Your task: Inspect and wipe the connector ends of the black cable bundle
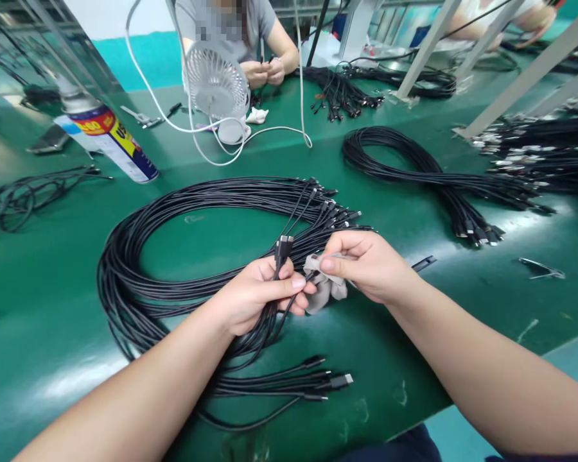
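Observation:
My left hand (pixel 274 290) is closed around several black USB cables (pixel 282 251), their plugs sticking up past the thumb. One cable end points right, toward a light grey cloth (pixel 328 285). That cloth is pinched between the thumb and fingers of my right hand (pixel 361 260), close against the cable end; whether a plug lies inside its folds is hidden. Behind both hands a large coil of black cables (pixel 139 250) rests on the table, plugs to the right. Nearer me, more loose cable ends (pixel 313 383) lie below my left hand.
The green table (pixel 462 308) carries a spray can (pixel 108 138) at left, a small white fan (pixel 218 83) with a looping white cord, a second cable bundle (pixel 414 160) and small nippers (pixel 542 268) at right. A co-worker (pixel 231 38) sits opposite. Metal posts (pixel 525 74) slant at right.

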Demonstrator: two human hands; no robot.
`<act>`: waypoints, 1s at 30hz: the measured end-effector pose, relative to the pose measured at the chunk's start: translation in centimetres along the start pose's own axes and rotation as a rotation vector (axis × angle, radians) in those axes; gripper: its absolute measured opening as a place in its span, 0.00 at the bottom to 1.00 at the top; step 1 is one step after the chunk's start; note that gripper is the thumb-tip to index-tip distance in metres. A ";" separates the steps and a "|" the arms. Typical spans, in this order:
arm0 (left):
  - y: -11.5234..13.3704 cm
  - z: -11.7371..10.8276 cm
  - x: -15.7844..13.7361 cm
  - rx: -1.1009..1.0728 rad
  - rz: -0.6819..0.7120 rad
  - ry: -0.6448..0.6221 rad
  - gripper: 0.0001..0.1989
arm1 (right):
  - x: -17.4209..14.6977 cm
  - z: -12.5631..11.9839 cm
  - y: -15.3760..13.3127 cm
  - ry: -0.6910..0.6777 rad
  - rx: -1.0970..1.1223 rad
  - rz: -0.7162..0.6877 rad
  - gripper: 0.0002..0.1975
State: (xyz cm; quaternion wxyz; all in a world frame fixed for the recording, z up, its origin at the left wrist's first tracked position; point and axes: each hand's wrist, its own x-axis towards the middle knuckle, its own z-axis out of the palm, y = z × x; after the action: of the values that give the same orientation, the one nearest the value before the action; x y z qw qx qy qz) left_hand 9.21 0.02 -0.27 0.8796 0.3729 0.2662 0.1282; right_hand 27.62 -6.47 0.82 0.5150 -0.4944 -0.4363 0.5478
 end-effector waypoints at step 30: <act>0.3 0.1 -0.1 -0.138 -0.144 0.000 0.27 | 0.0 -0.2 0.2 0.148 -0.782 -0.394 0.06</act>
State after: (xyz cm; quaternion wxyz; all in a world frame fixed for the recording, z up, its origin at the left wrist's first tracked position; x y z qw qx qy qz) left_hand 9.19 0.15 0.04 0.9101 0.2913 0.2829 0.0828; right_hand 27.80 -6.49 0.57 0.4135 -0.5975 -0.6584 0.1961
